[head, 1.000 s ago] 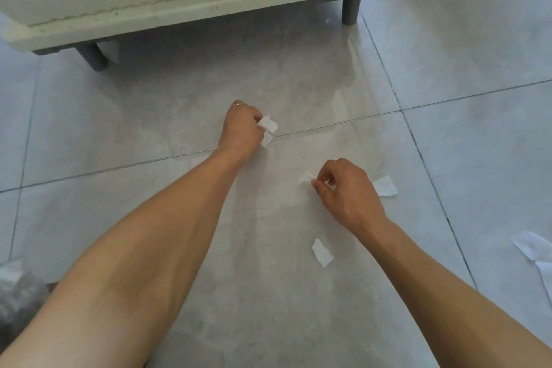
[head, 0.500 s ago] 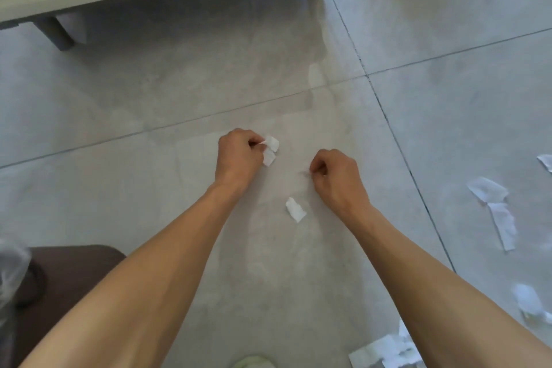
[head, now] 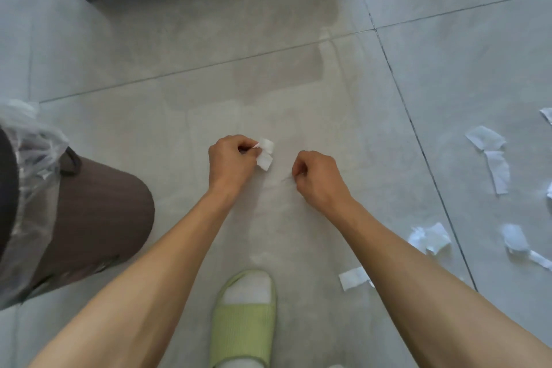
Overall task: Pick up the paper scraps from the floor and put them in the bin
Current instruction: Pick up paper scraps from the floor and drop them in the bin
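Scraps of white paper are the subject, seen from above on a grey tiled floor [head: 298, 24]. Largest thing, and the landmark for everything else, is a brown bin [head: 89, 218] with a clear liner, at the left edge. Right of the bin, both bare forearms reach forward. Between them and nearer the viewer is a foot in a green slipper [head: 243, 317]. The left hand [head: 231, 160], the one nearer the bin, pinches two small scraps [head: 265, 154] between thumb and fingertips; they stick out on the side away from the bin. The right hand [head: 318, 176], farther from the bin, is curled into a loose fist; whether it holds paper cannot be told. Loose scraps [head: 495, 164] lie far right of the bin, beyond the right hand, mostly long strips. One scrap [head: 354, 278] lies under the right forearm. Judging by this, the held scraps must travel left to reach the bin.
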Motion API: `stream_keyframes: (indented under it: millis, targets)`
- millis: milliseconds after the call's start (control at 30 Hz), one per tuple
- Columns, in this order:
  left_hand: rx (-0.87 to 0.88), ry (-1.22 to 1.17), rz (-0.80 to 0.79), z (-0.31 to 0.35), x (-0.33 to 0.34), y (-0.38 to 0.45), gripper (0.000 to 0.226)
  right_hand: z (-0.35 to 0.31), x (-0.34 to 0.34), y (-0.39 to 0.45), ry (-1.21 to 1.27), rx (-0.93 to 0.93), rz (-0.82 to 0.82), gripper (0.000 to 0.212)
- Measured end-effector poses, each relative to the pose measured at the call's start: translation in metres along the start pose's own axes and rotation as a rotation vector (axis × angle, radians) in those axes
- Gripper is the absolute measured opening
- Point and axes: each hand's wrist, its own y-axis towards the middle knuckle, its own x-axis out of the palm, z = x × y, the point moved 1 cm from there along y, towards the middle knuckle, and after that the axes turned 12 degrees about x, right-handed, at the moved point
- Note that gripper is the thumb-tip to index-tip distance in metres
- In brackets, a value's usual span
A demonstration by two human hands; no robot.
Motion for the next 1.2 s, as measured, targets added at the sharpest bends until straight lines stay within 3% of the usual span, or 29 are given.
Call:
stream_keyframes:
  millis: [267, 467, 667, 1000, 1200]
  targets:
    - [0.068, -0.044, -0.011, 0.035, -0.014, -0.108, 0.006, 0.046, -0.022, -0.090, 0.195, -0.005, 0.131, 0.017]
    - [0.196, 0.164, -0.289, 0.053, -0.020, -0.181, 0.015, 0.067, -0.029, -0.167, 0.205, 0.045, 0.123, 0.016]
    - [0.202, 0.241, -0.408, 0.071, -0.010, -0.215, 0.020, 0.093, -0.022, -0.237, 0.195, 0.117, 0.172, 0.016]
    - [0.412, 0.130, -0.665, 0.027, 0.040, -0.284, 0.025, 0.133, 0.026, -0.325, 0.043, 0.167, 0.259, 0.020]
    - [0.500, 0.313, -0.840, 0.011, 0.047, -0.332, 0.036, 0.169, 0.044, -0.403, -0.004, 0.219, 0.253, 0.019]
